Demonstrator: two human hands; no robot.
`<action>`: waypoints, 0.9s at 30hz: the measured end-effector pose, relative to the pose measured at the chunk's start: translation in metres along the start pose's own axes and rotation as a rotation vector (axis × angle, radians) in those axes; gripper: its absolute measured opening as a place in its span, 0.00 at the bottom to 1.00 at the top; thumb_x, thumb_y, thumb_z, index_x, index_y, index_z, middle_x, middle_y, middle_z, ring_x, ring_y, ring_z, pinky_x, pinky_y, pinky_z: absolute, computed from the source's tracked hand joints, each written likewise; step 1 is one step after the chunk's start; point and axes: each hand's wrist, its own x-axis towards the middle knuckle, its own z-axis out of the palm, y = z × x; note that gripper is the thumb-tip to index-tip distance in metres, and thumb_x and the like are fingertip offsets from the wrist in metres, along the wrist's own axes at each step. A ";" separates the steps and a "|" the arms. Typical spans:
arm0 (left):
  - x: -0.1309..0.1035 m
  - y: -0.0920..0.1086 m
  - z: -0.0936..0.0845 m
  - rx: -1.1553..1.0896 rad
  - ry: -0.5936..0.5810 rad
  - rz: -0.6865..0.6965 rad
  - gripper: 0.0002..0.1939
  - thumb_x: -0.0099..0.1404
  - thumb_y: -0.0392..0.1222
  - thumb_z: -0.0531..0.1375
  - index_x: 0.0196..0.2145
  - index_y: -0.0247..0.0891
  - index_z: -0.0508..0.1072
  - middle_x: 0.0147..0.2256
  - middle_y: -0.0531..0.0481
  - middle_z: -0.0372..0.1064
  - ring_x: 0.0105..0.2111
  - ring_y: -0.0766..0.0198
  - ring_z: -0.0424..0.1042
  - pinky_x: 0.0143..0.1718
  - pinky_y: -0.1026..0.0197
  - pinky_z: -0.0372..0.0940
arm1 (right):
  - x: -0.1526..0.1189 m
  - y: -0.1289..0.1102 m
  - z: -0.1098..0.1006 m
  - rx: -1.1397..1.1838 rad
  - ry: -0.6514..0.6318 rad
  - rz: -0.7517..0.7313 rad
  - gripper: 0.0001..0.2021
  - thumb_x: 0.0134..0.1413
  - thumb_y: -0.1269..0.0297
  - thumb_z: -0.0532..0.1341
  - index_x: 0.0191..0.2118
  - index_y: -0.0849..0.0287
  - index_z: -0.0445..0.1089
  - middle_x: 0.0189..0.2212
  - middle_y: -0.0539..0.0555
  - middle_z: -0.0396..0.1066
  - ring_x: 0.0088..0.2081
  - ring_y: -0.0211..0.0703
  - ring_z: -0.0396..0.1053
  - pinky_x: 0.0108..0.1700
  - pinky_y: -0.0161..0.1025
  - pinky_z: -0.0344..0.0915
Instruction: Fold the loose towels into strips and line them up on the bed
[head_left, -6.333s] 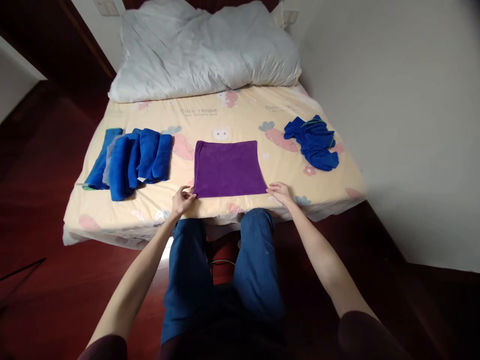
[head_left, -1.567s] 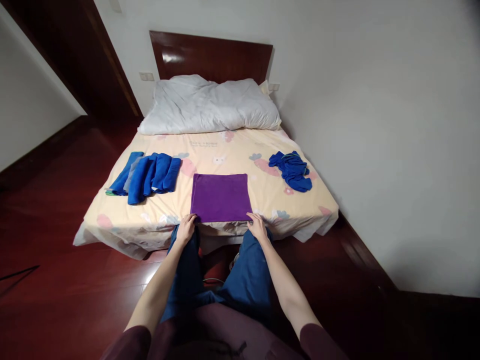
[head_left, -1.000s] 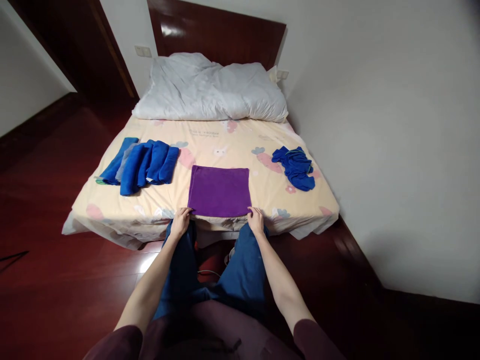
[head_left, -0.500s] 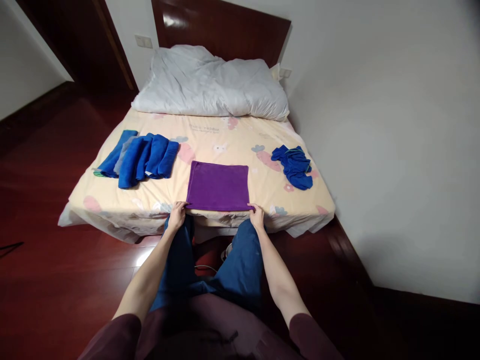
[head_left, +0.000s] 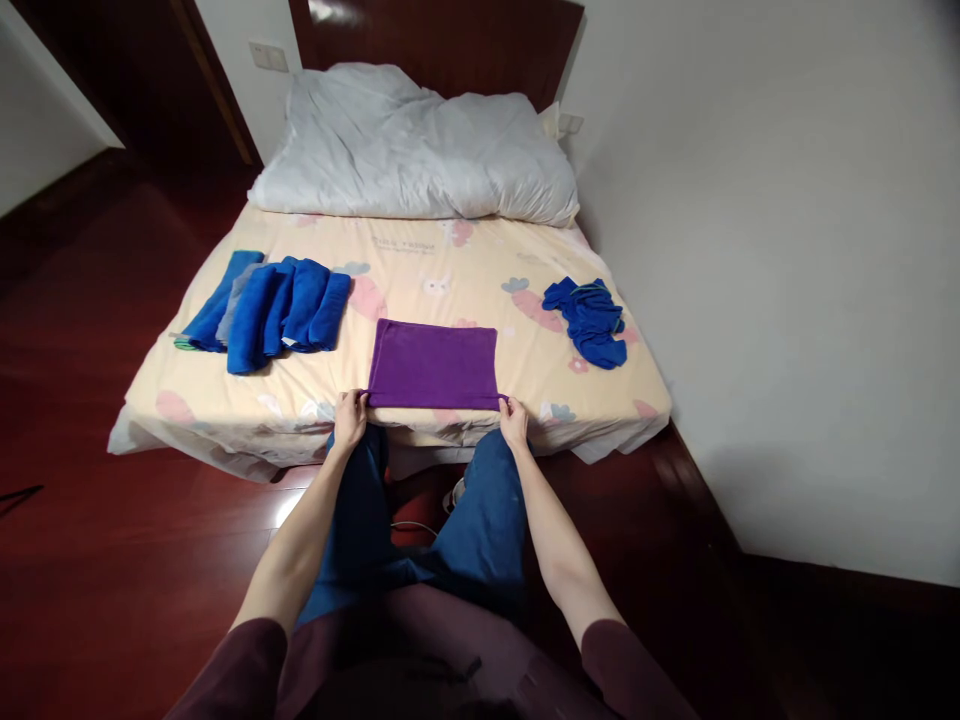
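Note:
A purple towel lies flat as a rectangle at the front edge of the bed. My left hand pinches its near left corner. At the near right corner, my right hand grips the cloth between thumb and fingers. The near edge is pulled straight between both hands and looks slightly lifted or turned over. To the left lie several rolled or folded blue towels, with a grey one among them. A crumpled heap of blue cloth with green edging rests on the right.
The bed has a pale yellow sheet with carrot prints. A bunched white quilt lies against the dark wooden headboard. A white wall stands close on the right; dark red flooring is at left.
Both hands have closed more firmly on the near corners of the purple towel, and its near edge has come up a little. The view has shifted slightly.

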 end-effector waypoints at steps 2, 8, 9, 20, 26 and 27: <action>0.004 0.000 0.001 -0.008 0.015 0.017 0.12 0.73 0.46 0.53 0.45 0.38 0.72 0.40 0.41 0.67 0.44 0.51 0.71 0.52 0.48 0.69 | 0.001 -0.002 -0.001 0.012 0.002 0.000 0.20 0.63 0.43 0.52 0.26 0.52 0.59 0.21 0.49 0.62 0.25 0.43 0.61 0.33 0.39 0.64; 0.011 -0.003 0.005 -0.006 0.005 0.005 0.13 0.74 0.48 0.52 0.47 0.40 0.72 0.41 0.41 0.68 0.43 0.51 0.72 0.51 0.49 0.69 | 0.007 -0.001 0.002 0.078 -0.027 0.028 0.22 0.62 0.41 0.52 0.26 0.52 0.60 0.18 0.47 0.61 0.23 0.41 0.61 0.31 0.38 0.65; 0.012 -0.003 0.006 0.008 0.004 -0.006 0.13 0.74 0.48 0.52 0.47 0.40 0.72 0.40 0.41 0.68 0.43 0.51 0.72 0.51 0.49 0.69 | 0.008 -0.001 0.004 0.081 -0.022 0.036 0.22 0.62 0.41 0.53 0.27 0.53 0.62 0.19 0.48 0.63 0.23 0.42 0.62 0.32 0.38 0.66; 0.020 -0.005 0.008 0.036 0.015 -0.097 0.19 0.74 0.52 0.51 0.49 0.39 0.75 0.35 0.42 0.67 0.42 0.49 0.71 0.51 0.48 0.67 | 0.012 0.007 0.018 0.104 0.074 0.117 0.22 0.57 0.44 0.57 0.36 0.59 0.75 0.32 0.63 0.80 0.34 0.54 0.78 0.41 0.45 0.73; 0.019 -0.002 0.007 -0.005 0.023 -0.086 0.15 0.73 0.54 0.54 0.45 0.41 0.71 0.33 0.44 0.71 0.44 0.49 0.72 0.50 0.49 0.67 | 0.012 0.012 0.022 0.086 0.087 0.151 0.21 0.56 0.45 0.59 0.35 0.59 0.76 0.34 0.64 0.81 0.35 0.55 0.79 0.41 0.46 0.73; 0.019 -0.002 0.007 -0.003 0.031 -0.089 0.15 0.72 0.54 0.54 0.43 0.41 0.71 0.33 0.45 0.71 0.43 0.50 0.72 0.49 0.50 0.68 | 0.012 0.013 0.022 0.080 0.085 0.157 0.20 0.56 0.45 0.59 0.35 0.59 0.76 0.34 0.64 0.81 0.35 0.55 0.79 0.42 0.46 0.73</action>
